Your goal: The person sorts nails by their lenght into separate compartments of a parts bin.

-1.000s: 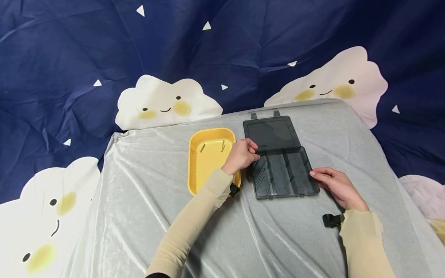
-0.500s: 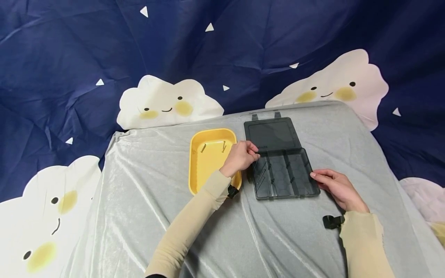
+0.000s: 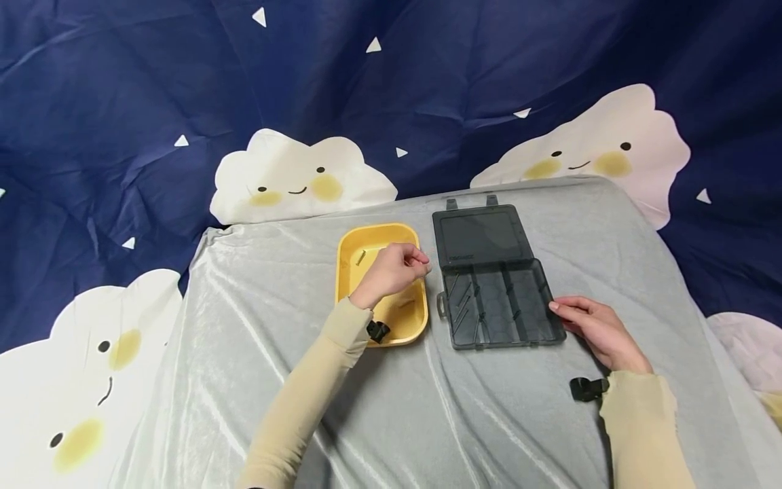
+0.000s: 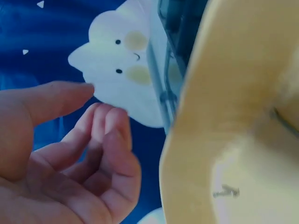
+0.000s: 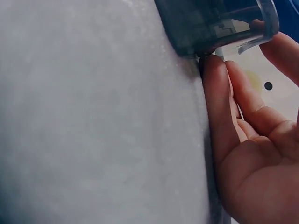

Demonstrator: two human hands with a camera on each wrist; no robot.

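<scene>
My left hand (image 3: 397, 268) hovers over the right part of a yellow tray (image 3: 343, 299), thumb and loosely bent fingers apart, with nothing between them in the left wrist view. Thin screws lie in the tray: one screw (image 3: 361, 258) near the back left, another screw (image 3: 406, 303) right of the middle. A dark see-through divided box (image 3: 497, 338) lies with its lid (image 3: 482, 234) folded back. Several thin screws (image 3: 463, 316) rest in its left compartment. My right hand (image 3: 601, 333) holds the box's right edge, thumb on the rim and fingers low against the outer side (image 5: 217, 88).
Both containers stand on a grey cloth-covered table (image 3: 269, 285), a narrow gap between them. A handle (image 3: 441, 305) sticks out from the box's left side. Behind the table hangs a dark blue curtain (image 3: 366, 81) with cloud prints.
My left hand has moved left, away from the box's left compartment to above the yellow tray. It now hides part of the tray. The right hand stays at the box's edge.
</scene>
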